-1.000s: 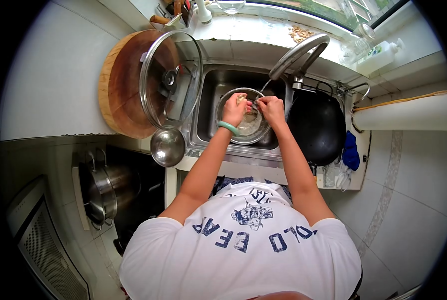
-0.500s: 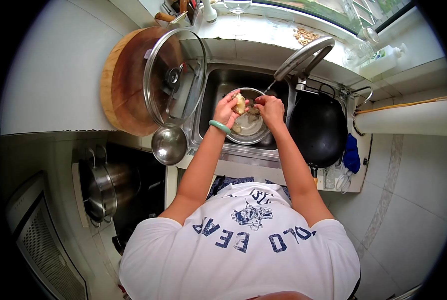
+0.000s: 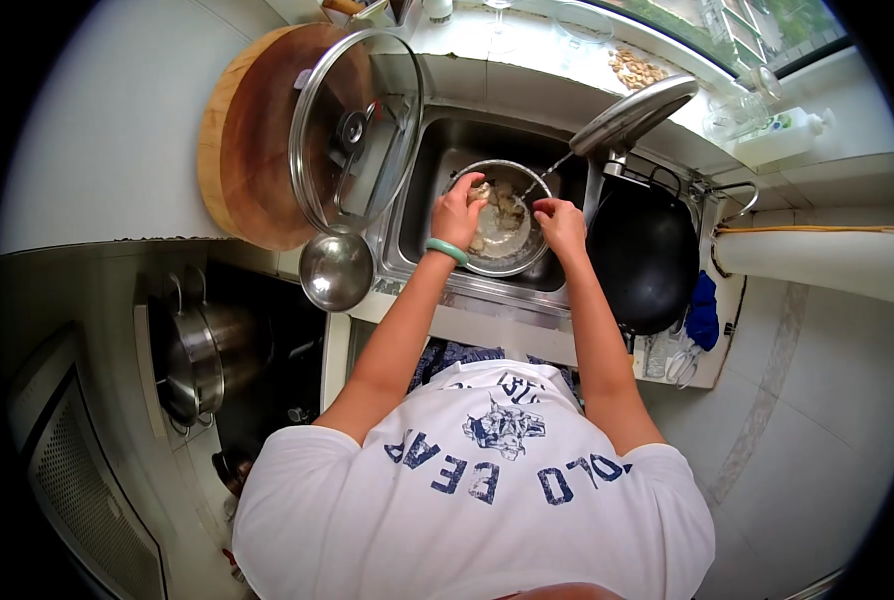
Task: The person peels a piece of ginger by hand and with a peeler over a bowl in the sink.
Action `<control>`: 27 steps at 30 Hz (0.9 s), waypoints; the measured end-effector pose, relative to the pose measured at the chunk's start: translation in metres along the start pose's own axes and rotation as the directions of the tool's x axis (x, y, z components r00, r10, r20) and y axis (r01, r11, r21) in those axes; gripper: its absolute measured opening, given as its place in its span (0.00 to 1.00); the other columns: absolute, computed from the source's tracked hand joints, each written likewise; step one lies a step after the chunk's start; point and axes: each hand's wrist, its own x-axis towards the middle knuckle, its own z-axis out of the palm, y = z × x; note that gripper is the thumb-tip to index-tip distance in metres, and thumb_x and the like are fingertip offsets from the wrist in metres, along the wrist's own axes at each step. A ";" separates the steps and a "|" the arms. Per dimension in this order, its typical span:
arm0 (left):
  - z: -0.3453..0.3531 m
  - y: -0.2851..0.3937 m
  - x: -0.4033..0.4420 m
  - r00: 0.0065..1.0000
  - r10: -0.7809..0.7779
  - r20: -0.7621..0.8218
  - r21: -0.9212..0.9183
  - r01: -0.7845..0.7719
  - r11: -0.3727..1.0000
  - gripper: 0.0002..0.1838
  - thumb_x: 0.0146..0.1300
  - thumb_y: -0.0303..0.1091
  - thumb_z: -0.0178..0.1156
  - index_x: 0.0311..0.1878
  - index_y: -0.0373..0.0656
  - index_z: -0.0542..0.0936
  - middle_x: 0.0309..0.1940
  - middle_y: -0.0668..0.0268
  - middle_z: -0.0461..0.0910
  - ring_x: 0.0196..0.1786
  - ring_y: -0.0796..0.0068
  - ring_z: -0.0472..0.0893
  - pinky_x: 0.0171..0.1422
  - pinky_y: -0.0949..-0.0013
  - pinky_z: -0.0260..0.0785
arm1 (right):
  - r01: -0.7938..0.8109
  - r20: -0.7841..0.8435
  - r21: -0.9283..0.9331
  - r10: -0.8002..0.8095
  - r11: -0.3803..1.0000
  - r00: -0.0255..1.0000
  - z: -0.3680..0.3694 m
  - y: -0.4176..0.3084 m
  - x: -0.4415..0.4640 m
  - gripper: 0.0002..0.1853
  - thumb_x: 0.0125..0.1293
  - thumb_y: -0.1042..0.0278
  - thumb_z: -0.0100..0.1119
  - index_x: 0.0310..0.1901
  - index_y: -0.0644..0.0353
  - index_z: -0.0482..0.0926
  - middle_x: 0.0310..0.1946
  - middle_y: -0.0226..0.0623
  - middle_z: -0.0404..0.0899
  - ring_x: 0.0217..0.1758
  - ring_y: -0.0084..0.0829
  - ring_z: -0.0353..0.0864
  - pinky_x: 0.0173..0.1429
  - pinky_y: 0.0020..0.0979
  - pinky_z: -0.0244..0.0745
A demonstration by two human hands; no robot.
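Note:
A round metal-rimmed bowl (image 3: 507, 262) with water and pale, brownish pieces in it stands in the steel sink (image 3: 422, 180). Over its left side my left hand (image 3: 457, 212), with a green bangle at the wrist, grips a pale yellowish piece (image 3: 480, 192). My right hand (image 3: 562, 222) is at the bowl's right rim with its fingertips pinched together; what they hold, if anything, is too small to tell. From the faucet (image 3: 632, 110) a thin stream of water runs into the bowl between my hands.
A glass lid (image 3: 302, 130) leans before a round wooden board (image 3: 252, 140) on the left, with a metal bowl (image 3: 336, 272) below. Right of the sink lies a black wok (image 3: 645, 258). A blue cloth (image 3: 702, 312) hangs beyond it. Glassware and a bottle (image 3: 782, 137) line the sill.
My hands have moved apart, the right one out to the bowl's rim. The fingers of my left hand have closed more around the pale piece. The view has shifted slightly.

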 end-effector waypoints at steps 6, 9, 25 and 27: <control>-0.052 -0.024 -0.039 0.999 -0.034 -0.038 0.065 0.037 0.997 0.21 0.51 0.23 0.58 0.51 0.50 0.73 0.33 0.56 0.78 0.38 0.55 0.78 0.40 0.59 0.69 | -0.134 0.307 -0.286 0.223 0.949 0.925 0.064 0.037 0.001 0.12 0.52 0.64 0.61 0.39 0.55 0.82 0.36 0.42 0.81 0.43 0.40 0.80 0.48 0.36 0.73; -0.092 -0.032 -0.066 0.987 -0.045 -0.153 0.078 0.058 0.995 0.17 0.52 0.22 0.58 0.47 0.47 0.76 0.35 0.57 0.78 0.38 0.58 0.78 0.42 0.62 0.69 | -0.048 0.444 -0.351 0.212 0.935 0.871 0.114 0.058 0.000 0.11 0.51 0.67 0.59 0.38 0.55 0.82 0.37 0.44 0.80 0.44 0.42 0.79 0.50 0.38 0.72; -0.156 -0.104 -0.111 0.871 -0.391 -0.298 0.151 0.447 0.882 0.11 0.55 0.25 0.57 0.43 0.40 0.76 0.36 0.60 0.77 0.37 0.64 0.78 0.42 0.68 0.70 | 0.044 0.275 -0.322 0.049 0.946 0.960 0.246 0.074 0.036 0.13 0.54 0.75 0.52 0.42 0.65 0.72 0.43 0.54 0.73 0.45 0.49 0.76 0.47 0.41 0.74; -0.155 -0.103 -0.110 0.879 -0.394 -0.271 0.204 0.452 0.869 0.11 0.55 0.24 0.58 0.43 0.40 0.76 0.36 0.61 0.77 0.36 0.66 0.78 0.41 0.69 0.71 | 0.202 0.417 -0.392 -0.022 0.898 0.909 0.246 0.083 0.039 0.12 0.53 0.75 0.53 0.41 0.64 0.73 0.40 0.53 0.75 0.43 0.50 0.76 0.45 0.41 0.74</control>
